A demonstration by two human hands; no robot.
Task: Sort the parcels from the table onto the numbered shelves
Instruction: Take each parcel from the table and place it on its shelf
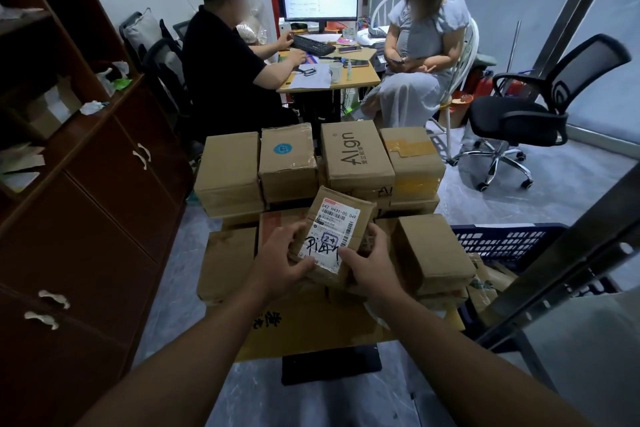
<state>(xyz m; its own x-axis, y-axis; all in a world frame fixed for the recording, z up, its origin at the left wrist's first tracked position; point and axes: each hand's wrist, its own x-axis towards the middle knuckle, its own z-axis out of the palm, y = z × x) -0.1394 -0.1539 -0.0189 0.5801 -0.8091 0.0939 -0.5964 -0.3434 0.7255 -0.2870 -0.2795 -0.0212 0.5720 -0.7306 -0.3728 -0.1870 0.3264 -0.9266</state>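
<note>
Holding parcel (pixel 335 236) tilted over stacked boxes (pixel 356 156), counter middle. Gripping its lower corners, fingers of left hand (pixel 287 260) and right hand (pixel 371 262) curled round. Could misread scrawl across label (pixel 341 218): wrong shelf. Could topple stack by nudging.

Table (pixel 330 366) (mostly hidden) under stacked brown cardboard parcels (pixel 228 166), several rows

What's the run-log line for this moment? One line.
left hand: grips parcel | right hand: grips parcel | parcel: tilted over box pile, label up
</note>
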